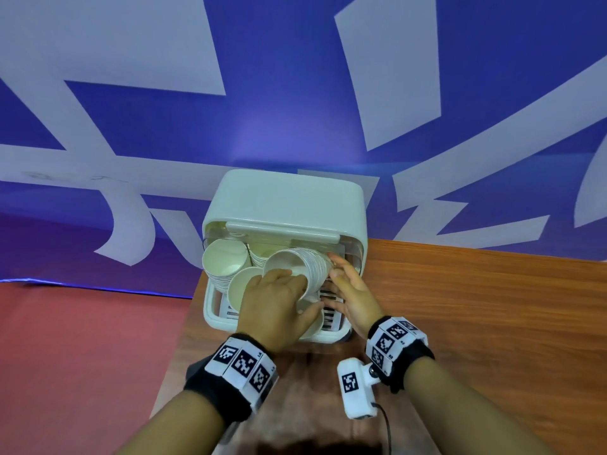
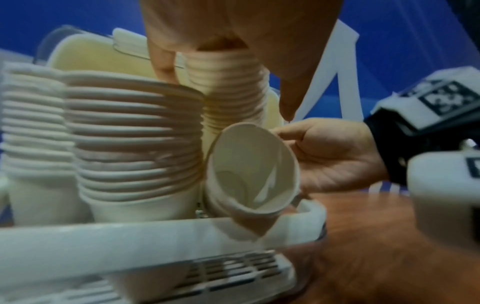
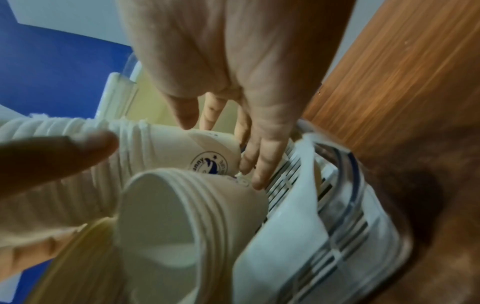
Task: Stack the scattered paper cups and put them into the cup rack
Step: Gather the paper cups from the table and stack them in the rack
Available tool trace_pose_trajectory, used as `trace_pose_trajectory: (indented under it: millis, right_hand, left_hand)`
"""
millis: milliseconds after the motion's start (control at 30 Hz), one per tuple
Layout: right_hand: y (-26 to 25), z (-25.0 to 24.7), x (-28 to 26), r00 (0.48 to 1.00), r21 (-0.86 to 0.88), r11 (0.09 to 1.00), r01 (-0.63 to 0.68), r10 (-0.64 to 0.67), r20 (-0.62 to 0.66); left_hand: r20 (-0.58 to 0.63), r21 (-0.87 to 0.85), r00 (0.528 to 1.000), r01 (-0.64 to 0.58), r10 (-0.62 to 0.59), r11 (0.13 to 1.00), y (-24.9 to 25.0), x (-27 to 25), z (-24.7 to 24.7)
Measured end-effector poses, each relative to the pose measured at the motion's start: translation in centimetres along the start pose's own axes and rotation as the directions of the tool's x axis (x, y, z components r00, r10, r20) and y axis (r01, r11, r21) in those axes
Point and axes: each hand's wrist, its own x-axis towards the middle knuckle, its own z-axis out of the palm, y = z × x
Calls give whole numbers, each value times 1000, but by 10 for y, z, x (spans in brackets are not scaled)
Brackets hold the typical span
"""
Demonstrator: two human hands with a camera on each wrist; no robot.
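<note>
A white cup rack (image 1: 215, 318) stands at the table's left corner and holds several stacks of white paper cups (image 1: 223, 261). My left hand (image 1: 279, 297) reaches in from above and grips a long tilted cup stack (image 1: 313, 264), its fingers (image 2: 284, 86) on either side of the stack (image 2: 228, 88). My right hand (image 1: 346, 285) is on the rack's right side, with straight fingertips (image 3: 259, 164) touching the base of that stack (image 3: 205, 156), which bears a blue logo. A shorter stack (image 2: 249, 174) leans at the rack's front right corner, next to the right palm.
The rack's raised lid (image 1: 285, 198) stands behind the cups. The wooden table (image 1: 476, 307) stretches away to the right. Red floor (image 1: 82, 356) lies past the table's left edge. A blue and white banner (image 1: 295, 93) fills the background.
</note>
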Motion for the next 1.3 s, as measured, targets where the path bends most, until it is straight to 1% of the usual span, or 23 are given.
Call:
trace_pose_trajectory:
  millis: [67,133,200,300,400,433,467,500,567,633,700,733,800,900,933,1000,1033,1100,1167,1200,1267,1300]
  right_hand:
    - [1,2,-8,999,-21,999,49,-49,-13]
    - [0,3,-17,996,-35,996,80,-81,-29]
    - [-2,3,-24,995,-46,995,92,-94,-34]
    - [-7,6,-31,994,-77,992,105,-108,-30]
    - [-16,13,-31,994,-185,977,102,-106,-12]
    - [-19,16,-29,993,-248,963,108,-114,-10]
    - [-21,19,-27,992,-335,935,117,-129,-14]
    - [-23,21,-21,990,-448,886,119,-142,-19]
    - [-22,25,-6,994,-652,753,87,-112,3]
    - [-17,31,12,997,-764,642,69,-62,39]
    - [-11,35,28,998,-806,590,51,-60,20]
    - [-8,37,34,997,-805,592,29,-71,-17]
    - [-6,37,42,990,-771,637,4,-110,-86]
    - [-8,33,45,990,-687,726,-6,-93,-107]
    - [-9,31,45,983,-642,766,-25,-99,-156]
    - [-7,28,46,951,-514,857,-35,-130,-281]
    - [-6,28,46,933,-473,881,-27,-147,-328]
    - [-4,29,48,919,-480,877,-24,-170,-357]
    - [-4,31,50,931,-558,830,-19,-189,-313]
    - [-5,32,50,940,-584,811,-35,-171,-295]
    - [-7,35,48,954,-586,807,-65,-121,-272]
    - [-6,35,47,957,-601,796,-66,-120,-264]
  left_hand:
    - [-2,3,991,136,-136,991,8,-2,-5]
    - [-40,15,978,207,-206,978,12,-5,-10]
    - [-104,-21,972,209,-210,978,11,-10,-16]
    - [-185,-72,966,172,-183,982,6,-16,-22]
    - [-253,-82,956,129,-146,988,-2,-23,-32]
    - [-274,-81,951,127,-144,989,-6,-25,-36]
    - [-290,-80,946,130,-148,988,-9,-27,-42]
    - [-303,-82,940,136,-154,987,-13,-28,-47]
    - [-336,-74,929,141,-158,987,-20,-33,-54]
    - [-338,-63,926,155,-168,986,-23,-37,-60]
    - [-338,-50,926,158,-165,986,-25,-39,-63]
    - [-340,-40,926,157,-161,987,-26,-38,-63]
    - [-331,-18,930,163,-160,986,-26,-35,-62]
    - [-324,-14,931,175,-170,984,-27,-31,-60]
    - [-328,-19,928,183,-179,983,-26,-32,-59]
    - [-332,-22,924,192,-188,981,-26,-32,-60]
    - [-329,-22,926,188,-185,982,-26,-33,-61]
    - [-316,-29,932,181,-181,983,-25,-33,-62]
    - [-306,-37,933,188,-190,982,-24,-33,-63]
    - [-308,-40,931,192,-195,981,-23,-33,-64]
    - [-314,-45,930,187,-191,981,-22,-34,-64]
    - [-314,-45,931,181,-186,982,-22,-34,-64]
